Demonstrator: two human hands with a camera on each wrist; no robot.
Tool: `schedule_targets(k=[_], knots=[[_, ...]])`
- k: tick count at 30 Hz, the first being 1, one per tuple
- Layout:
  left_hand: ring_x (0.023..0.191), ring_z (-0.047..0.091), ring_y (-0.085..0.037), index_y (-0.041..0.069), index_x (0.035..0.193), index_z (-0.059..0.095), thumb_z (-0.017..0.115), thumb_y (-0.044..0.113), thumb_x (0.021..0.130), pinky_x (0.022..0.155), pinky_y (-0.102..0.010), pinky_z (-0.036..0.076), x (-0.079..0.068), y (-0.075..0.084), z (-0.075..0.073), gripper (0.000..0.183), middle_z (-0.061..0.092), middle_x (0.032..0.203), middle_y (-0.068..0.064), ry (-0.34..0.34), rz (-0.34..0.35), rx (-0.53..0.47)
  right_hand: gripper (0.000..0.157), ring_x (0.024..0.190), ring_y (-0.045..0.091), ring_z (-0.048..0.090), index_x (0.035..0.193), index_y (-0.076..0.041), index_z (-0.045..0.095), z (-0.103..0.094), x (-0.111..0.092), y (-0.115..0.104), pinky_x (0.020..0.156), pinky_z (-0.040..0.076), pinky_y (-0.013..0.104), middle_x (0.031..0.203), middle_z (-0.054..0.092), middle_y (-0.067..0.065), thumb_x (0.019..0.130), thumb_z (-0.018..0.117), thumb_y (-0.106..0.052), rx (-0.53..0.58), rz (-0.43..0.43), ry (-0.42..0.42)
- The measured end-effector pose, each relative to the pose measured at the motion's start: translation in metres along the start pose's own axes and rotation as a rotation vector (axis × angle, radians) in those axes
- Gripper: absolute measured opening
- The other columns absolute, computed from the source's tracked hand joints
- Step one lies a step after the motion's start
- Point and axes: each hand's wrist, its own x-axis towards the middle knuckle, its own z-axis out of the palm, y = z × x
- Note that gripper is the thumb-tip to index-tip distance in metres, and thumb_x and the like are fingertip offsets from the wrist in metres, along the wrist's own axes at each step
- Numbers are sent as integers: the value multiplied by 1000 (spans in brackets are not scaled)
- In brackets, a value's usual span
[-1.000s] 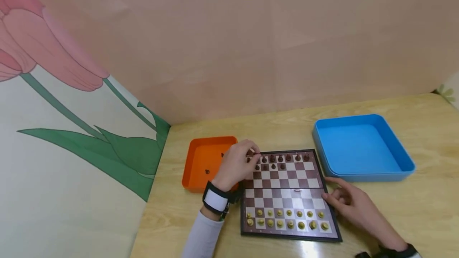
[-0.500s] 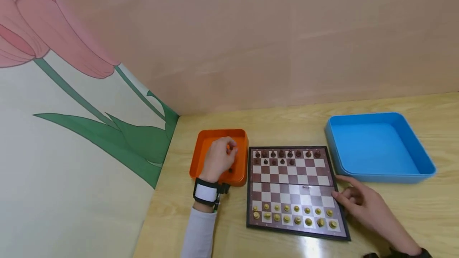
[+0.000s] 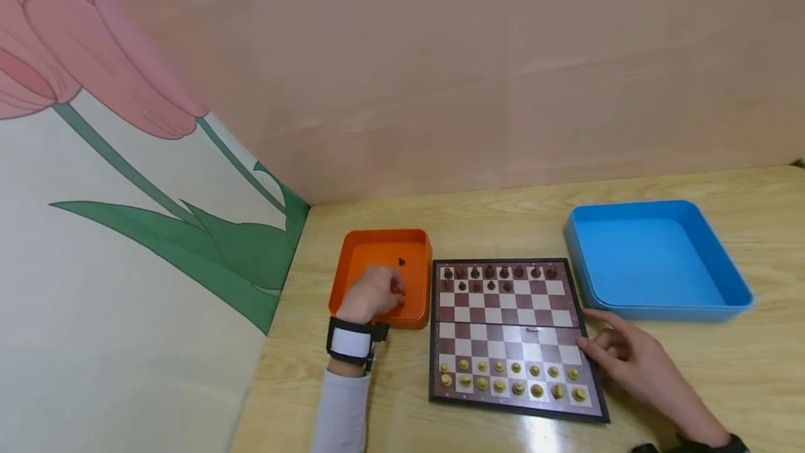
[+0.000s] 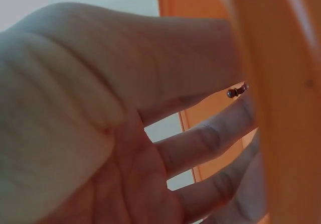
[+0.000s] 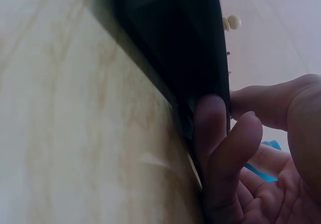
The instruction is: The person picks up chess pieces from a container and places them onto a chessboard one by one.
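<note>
My left hand (image 3: 372, 293) reaches down into the orange tray (image 3: 335, 278), fingers bent toward its floor. Just beyond the fingers lies a small dark chess piece (image 3: 401, 261), which also shows in the left wrist view as a dark chess piece (image 4: 236, 91). The tray wall (image 4: 261, 133) hides the fingertips there, so I cannot tell whether they hold a piece. At the right edge of the chessboard (image 3: 478, 313), my right hand (image 3: 635, 358) grips the rim with thumb and fingers. Dark chess pieces (image 3: 490, 272) stand along the far rows, gold ones (image 3: 518, 388) along the near rows.
To the right of the board stands a blue tray (image 3: 660, 257) with bare floor. A wall (image 3: 478, 75) rises behind the wooden table (image 3: 390, 383), and a tulip-printed panel (image 3: 176, 243) stands at the left.
From the far left corner of the board, my left hand has moved left into the orange tray, then lower and nearer within it. My right hand has stayed at the board's edge.
</note>
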Motion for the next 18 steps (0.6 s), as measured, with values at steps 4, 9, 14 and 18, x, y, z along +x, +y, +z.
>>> schedule_targets(k=[4,9,14,18], knots=[[82,60,-18,14,97,76,82,13,95,72,-32,53,-2,-1,1,8,67,92,0,-24,-10,2,71,74,14,65,157,6,40,1,-3,0,62,55,26,91,73,2,107,66,-37,9,6,-3],[78,60,-20,13,93,76,81,10,95,67,-31,51,-3,-1,-1,6,67,86,-2,-36,-25,-37,72,75,15,65,158,6,39,0,-2,-1,62,56,27,92,72,3,108,65,-39,8,19,-7],[75,60,-20,11,97,76,80,9,96,65,-31,50,-2,-1,1,4,66,82,-3,-34,-35,-60,72,75,15,65,158,6,39,0,-3,-1,62,56,27,91,72,2,108,66,-38,11,19,-3],[73,60,-19,12,95,75,79,13,97,64,-31,50,-3,-2,3,5,66,80,-3,-38,-53,-71,71,73,15,65,158,6,39,1,-3,-1,61,57,28,91,72,3,108,66,-36,28,21,-5]])
